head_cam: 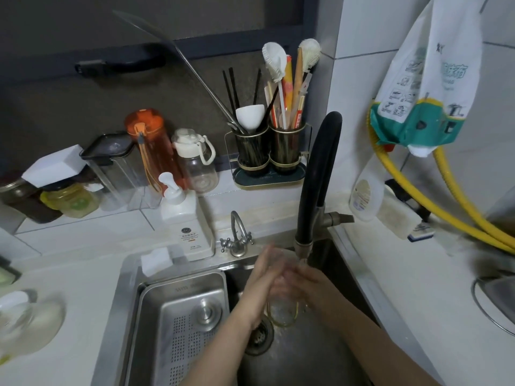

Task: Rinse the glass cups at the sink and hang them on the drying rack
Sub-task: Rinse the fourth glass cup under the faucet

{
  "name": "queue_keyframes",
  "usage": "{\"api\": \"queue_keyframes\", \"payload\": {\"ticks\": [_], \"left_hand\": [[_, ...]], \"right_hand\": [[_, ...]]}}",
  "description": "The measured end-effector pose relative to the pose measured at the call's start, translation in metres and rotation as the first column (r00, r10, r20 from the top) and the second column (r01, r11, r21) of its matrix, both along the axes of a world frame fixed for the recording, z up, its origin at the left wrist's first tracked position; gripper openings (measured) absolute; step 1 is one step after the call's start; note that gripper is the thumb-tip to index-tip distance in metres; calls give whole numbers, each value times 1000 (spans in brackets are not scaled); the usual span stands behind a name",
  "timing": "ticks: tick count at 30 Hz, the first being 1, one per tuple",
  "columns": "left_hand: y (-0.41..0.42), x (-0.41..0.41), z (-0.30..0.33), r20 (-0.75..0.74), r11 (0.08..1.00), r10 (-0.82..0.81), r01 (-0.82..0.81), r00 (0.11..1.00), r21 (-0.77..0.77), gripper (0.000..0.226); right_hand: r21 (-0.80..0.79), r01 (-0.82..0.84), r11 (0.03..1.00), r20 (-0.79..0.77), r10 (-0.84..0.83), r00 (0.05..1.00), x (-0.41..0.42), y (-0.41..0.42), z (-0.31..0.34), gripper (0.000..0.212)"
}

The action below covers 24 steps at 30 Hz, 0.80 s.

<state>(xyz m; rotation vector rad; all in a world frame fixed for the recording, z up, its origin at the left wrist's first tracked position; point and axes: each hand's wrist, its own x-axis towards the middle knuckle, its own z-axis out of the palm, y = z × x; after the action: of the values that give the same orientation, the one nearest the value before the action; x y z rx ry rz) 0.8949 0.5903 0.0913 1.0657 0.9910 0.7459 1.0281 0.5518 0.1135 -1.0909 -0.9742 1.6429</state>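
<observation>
Head view: a glass cup (282,305) is held between both hands over the sink (131,277), just under the spout of the black tap (317,174), from which water is seen running onto the fingers. The cup is tilted, its long axis running from the tap end down toward the camera, with one end, edged in yellow, lowest and nearest the drain (257,334); which end is the mouth cannot be told through the blur. The left hand (260,277) is laid along the cup's left side with fingers mostly straight and pressed against the glass, while the right hand (302,280) is wrapped over its upper right side, fingers curled on the wall. Both hands are equally near, since both are touching it; the cup lies below and between the fingertips. A steel strainer tray (181,316) is set in the sink's left half, and a soap bottle (186,218) stands behind it on the desk (83,274). No drying rack is clearly shown, so the direction of the hanging move cannot be judged; rinsing appears to be the step in hand. A wet, smooth glass is likely to be slippery, and a firmer right-hand hold would probably be needed before it is lifted away.
</observation>
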Motion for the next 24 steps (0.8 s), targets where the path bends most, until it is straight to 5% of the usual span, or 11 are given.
{"api": "queue_keyframes", "payload": {"ticks": [3,7,11,13,18,21,24], "left_hand": [[-2,3,-5,-10,999,33,-32,999,28,63],[3,4,0,63,985,54,-42,997,-168,35],[-3,7,-7,-27,998,53,-54,998,-39,38],[-4,7,-2,-6,982,145,-144,989,-118,26],[2,12,-15,-220,999,18,-25,975,-29,65],[-4,12,-14,-206,981,181,-162,962,105,16],[9,10,-10,-89,950,282,-291,955,-111,25]], "right_hand": [[-89,94,992,-189,-110,976,-1,2,-4,29],[-67,-18,998,-20,16,1000,0,-5,-3,29],[-203,151,967,-136,-181,974,-2,3,-8,22],[-242,164,956,-140,-202,969,-6,3,-15,21],[-333,208,920,-218,-290,932,0,12,-12,33],[-296,136,946,-138,-183,973,-9,18,-8,27],[-239,22,971,-59,-37,998,-22,14,-6,20]]}}
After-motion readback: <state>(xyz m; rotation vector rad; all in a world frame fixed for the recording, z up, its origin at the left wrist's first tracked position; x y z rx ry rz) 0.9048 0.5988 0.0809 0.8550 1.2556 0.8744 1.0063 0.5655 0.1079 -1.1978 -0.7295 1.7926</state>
